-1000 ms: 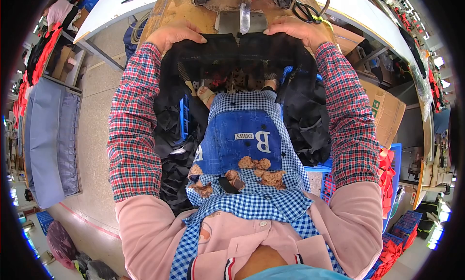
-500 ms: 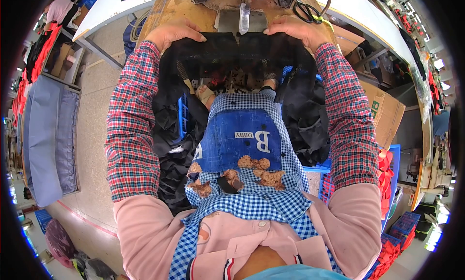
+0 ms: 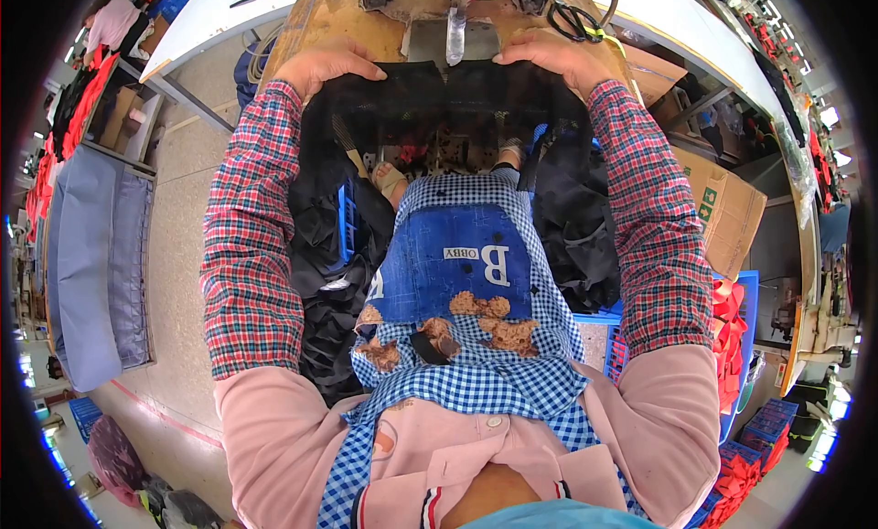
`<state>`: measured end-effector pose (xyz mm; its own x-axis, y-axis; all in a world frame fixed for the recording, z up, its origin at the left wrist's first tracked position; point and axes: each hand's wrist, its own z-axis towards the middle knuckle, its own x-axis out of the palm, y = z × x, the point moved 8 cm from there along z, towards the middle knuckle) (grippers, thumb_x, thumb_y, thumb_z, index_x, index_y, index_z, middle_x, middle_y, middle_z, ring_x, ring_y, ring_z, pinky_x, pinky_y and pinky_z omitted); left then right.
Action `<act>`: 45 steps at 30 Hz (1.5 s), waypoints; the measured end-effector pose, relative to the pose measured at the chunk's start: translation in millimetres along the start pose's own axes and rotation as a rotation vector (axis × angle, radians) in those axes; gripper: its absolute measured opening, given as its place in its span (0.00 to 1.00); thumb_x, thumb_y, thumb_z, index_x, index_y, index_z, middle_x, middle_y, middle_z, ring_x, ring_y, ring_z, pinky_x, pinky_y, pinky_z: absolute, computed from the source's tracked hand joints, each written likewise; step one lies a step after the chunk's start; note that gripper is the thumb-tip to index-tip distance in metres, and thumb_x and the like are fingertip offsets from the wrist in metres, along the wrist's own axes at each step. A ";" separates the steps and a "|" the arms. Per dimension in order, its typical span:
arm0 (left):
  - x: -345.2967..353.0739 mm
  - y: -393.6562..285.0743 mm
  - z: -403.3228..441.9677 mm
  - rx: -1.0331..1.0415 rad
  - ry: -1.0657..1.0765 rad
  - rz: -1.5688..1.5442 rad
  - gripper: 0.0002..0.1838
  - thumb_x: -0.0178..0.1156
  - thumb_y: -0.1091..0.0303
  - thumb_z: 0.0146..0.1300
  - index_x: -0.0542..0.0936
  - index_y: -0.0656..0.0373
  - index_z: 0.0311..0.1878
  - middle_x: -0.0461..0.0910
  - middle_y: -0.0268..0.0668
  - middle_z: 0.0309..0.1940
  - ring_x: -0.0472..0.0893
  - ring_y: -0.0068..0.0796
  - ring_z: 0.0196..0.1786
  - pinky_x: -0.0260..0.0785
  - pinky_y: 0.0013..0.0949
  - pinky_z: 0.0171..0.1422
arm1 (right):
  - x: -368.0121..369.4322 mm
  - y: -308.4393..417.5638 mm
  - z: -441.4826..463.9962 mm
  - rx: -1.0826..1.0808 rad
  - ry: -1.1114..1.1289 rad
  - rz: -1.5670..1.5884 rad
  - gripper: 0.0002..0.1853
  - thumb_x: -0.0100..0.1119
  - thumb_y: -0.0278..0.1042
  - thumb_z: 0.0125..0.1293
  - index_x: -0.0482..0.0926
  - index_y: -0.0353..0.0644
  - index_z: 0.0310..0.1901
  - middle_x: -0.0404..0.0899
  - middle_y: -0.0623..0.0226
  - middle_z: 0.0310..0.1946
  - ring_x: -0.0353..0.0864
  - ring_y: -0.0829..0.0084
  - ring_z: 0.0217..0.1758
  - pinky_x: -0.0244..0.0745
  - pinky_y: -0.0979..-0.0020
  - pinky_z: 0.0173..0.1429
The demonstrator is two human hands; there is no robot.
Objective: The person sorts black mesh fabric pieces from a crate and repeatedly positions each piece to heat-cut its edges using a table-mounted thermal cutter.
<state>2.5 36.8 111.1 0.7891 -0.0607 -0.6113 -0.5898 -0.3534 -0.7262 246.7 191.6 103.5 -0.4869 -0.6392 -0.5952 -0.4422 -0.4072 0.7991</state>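
A length of black fabric (image 3: 430, 95) spans the front edge of a worn wooden machine table (image 3: 357, 26) and hangs down over my lap. My left hand (image 3: 331, 64) pinches its upper edge on the left, thumb pointing inward. On the right, my right hand (image 3: 549, 55) grips the same edge between thumb and fingers. Between the hands, the fabric's edge shows a small notch below a metal plate (image 3: 425, 42). A narrow upright machine part (image 3: 455, 37) with a clear covering stands over that plate. Fingertips under the cloth are hidden.
Black-handled scissors (image 3: 574, 21) lie right of the machine. Heaps of black fabric (image 3: 572, 227) hang at both sides of my legs, by blue crates (image 3: 346, 223). A cardboard box (image 3: 722, 209) and red pieces (image 3: 727, 337) are at right. Another person (image 3: 112, 21) bends at far left.
The view has shifted slightly, with the machine part a little further left in it. Both hands keep their hold on the black fabric, and little else differs.
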 end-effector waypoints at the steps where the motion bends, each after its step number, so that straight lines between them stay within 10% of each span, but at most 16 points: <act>1: 0.1 0.5 0.7 0.008 -0.003 -0.001 0.31 0.73 0.56 0.46 0.78 0.62 0.53 0.77 0.38 0.48 0.73 0.30 0.55 0.63 0.30 0.60 | 0.0 -0.7 0.7 0.004 0.008 -0.006 0.25 0.66 0.48 0.52 0.81 0.39 0.48 0.78 0.65 0.50 0.72 0.68 0.56 0.63 0.70 0.61; 5: 1.9 0.4 -1.0 0.050 0.042 0.045 0.26 0.72 0.57 0.48 0.80 0.63 0.48 0.79 0.34 0.43 0.75 0.26 0.49 0.65 0.28 0.56 | -6.8 -9.2 1.4 -0.184 0.078 -0.004 0.28 0.66 0.49 0.53 0.79 0.40 0.52 0.77 0.66 0.52 0.72 0.69 0.57 0.62 0.70 0.61; 10: 36.3 -38.8 -45.2 0.208 0.270 0.362 0.21 0.65 0.52 0.57 0.83 0.62 0.42 0.79 0.30 0.37 0.75 0.20 0.42 0.66 0.25 0.49 | -12.6 3.0 -42.1 0.083 -0.118 0.066 0.31 0.67 0.52 0.52 0.79 0.40 0.54 0.77 0.67 0.51 0.72 0.73 0.55 0.61 0.74 0.61; 16: 75.5 -66.2 -45.9 0.359 0.204 0.206 0.25 0.52 0.46 0.69 0.80 0.61 0.49 0.80 0.30 0.40 0.74 0.19 0.45 0.65 0.24 0.52 | -0.5 9.6 -55.5 0.000 0.121 0.112 0.19 0.64 0.53 0.55 0.82 0.50 0.43 0.77 0.81 0.36 0.70 0.85 0.42 0.59 0.80 0.38; 22: 85.4 -76.3 -27.7 0.412 0.189 -0.020 0.19 0.57 0.54 0.67 0.81 0.61 0.47 0.81 0.27 0.37 0.75 0.15 0.41 0.66 0.22 0.50 | 5.6 17.3 -58.2 -0.033 0.137 0.194 0.16 0.63 0.53 0.56 0.82 0.50 0.38 0.76 0.83 0.32 0.71 0.85 0.40 0.62 0.80 0.39; 31: 61.0 -57.2 7.3 0.288 0.089 -0.102 0.18 0.56 0.56 0.67 0.80 0.62 0.49 0.83 0.28 0.44 0.78 0.16 0.45 0.68 0.22 0.53 | -6.0 11.0 -48.5 0.085 -0.103 0.119 0.36 0.67 0.51 0.54 0.73 0.34 0.59 0.75 0.62 0.53 0.70 0.69 0.58 0.62 0.71 0.61; 45: 41.3 -57.5 -18.4 0.217 -0.125 0.062 0.21 0.55 0.50 0.67 0.83 0.61 0.43 0.81 0.31 0.35 0.76 0.19 0.39 0.67 0.24 0.46 | -75.3 -11.8 -73.3 0.043 -0.097 -0.091 0.23 0.62 0.48 0.61 0.79 0.38 0.51 0.79 0.67 0.47 0.75 0.76 0.52 0.67 0.73 0.56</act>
<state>72.2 37.5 133.3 0.7308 0.0446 -0.6811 -0.6701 -0.1434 -0.7283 343.8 196.7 145.1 -0.5127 -0.5341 -0.6722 -0.5187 -0.4312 0.7382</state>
